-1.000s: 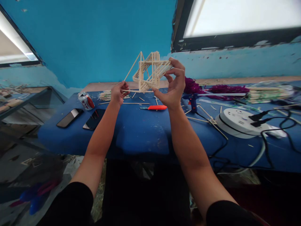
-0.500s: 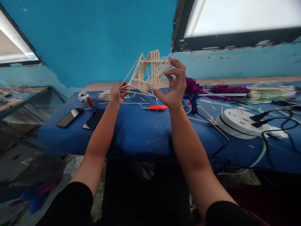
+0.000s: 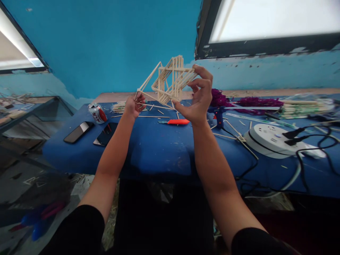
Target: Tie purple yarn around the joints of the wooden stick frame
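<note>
Both hands hold up a pale wooden stick structure (image 3: 169,82), a stack of square frames with a pointed triangular part on its left, above the blue table (image 3: 159,148). My left hand (image 3: 134,105) is closed, pinching the thin sticks at the structure's lower left corner. My right hand (image 3: 197,95) grips the right side, thumb below and fingers curled over the top edge. An orange utility knife (image 3: 176,122) lies on the table just below the hands. Loose sticks (image 3: 154,116) are scattered under the structure.
Two phones (image 3: 77,132) and a red-and-white can (image 3: 97,112) lie at the left. A blue glue gun (image 3: 219,115), purple tinsel (image 3: 239,101), a stick bundle (image 3: 302,106) and a round white power strip (image 3: 271,139) with black cables sit right. A glass table (image 3: 32,113) stands left.
The stick structure has tilted, its pointed left end swinging down and to the left toward my left hand. Both hands have stayed in nearly the same place.
</note>
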A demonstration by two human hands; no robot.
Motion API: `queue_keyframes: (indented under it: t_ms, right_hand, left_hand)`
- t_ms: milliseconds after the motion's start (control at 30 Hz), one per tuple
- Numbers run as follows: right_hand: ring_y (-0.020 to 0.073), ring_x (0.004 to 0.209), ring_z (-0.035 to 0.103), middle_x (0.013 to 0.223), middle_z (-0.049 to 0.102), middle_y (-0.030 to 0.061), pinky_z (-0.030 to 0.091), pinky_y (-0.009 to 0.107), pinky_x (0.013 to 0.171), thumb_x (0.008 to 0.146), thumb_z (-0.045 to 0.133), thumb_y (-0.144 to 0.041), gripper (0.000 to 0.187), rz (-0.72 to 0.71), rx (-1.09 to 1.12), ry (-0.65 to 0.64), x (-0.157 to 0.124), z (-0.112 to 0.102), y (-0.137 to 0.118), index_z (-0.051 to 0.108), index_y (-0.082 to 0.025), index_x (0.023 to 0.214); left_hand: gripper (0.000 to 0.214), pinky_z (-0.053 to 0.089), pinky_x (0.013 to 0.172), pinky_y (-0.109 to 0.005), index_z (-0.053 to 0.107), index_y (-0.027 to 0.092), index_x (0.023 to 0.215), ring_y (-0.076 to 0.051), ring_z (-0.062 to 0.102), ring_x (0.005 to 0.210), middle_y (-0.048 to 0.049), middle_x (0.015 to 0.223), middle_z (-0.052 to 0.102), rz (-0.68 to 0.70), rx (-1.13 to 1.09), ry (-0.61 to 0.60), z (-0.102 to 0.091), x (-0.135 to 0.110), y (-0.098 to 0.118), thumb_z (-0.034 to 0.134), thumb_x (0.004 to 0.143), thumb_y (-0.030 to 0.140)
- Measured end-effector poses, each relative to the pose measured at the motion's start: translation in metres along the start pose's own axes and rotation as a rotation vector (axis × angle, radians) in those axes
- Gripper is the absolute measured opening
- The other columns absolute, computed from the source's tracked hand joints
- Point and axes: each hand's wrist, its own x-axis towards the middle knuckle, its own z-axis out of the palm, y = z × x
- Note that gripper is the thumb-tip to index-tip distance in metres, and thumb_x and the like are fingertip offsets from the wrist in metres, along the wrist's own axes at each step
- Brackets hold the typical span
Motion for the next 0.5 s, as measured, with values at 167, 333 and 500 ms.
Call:
queue_keyframes:
  t_ms: [167,333,500]
  right_hand:
    - [0.0309,0.145,0.052,0.152,0.052,0.0056,0.062,0.056,0.102,0.073,0.081,-0.056,0.054,-0.066,-0.065,0.105,0.001,0.002,-0.003,0.055,-0.032,0.114]
    - [0.031,0.143,0.051,0.153,0.045,0.0099,0.065,0.05,0.091,0.076,0.077,-0.069,0.064,0.065,-0.07,0.299,-0.002,0.0,0.017,0.047,-0.033,0.12]
    - [0.0294,0.134,0.055,0.143,0.048,0.0109,0.058,0.055,0.109,0.067,0.078,-0.077,0.083,0.347,0.142,0.374,-0.003,-0.006,0.042,0.038,-0.033,0.125]
  left_hand:
    - [0.02,0.059,0.059,-0.025,0.073,0.023,0.084,-0.016,0.072,0.071,-0.0052,0.078,0.076,0.025,0.035,0.026,-0.001,0.0,0.006,0.076,0.087,0.043]
    - [0.018,0.057,0.058,-0.023,0.071,0.021,0.077,-0.016,0.069,0.071,-0.0053,0.079,0.074,0.142,0.134,0.096,-0.014,-0.018,0.016,0.075,0.084,0.038]
    - [0.022,0.06,0.068,-0.027,0.074,0.018,0.078,-0.018,0.071,0.078,-0.0052,0.081,0.075,0.24,0.308,0.14,-0.044,-0.065,0.009,0.077,0.08,0.04]
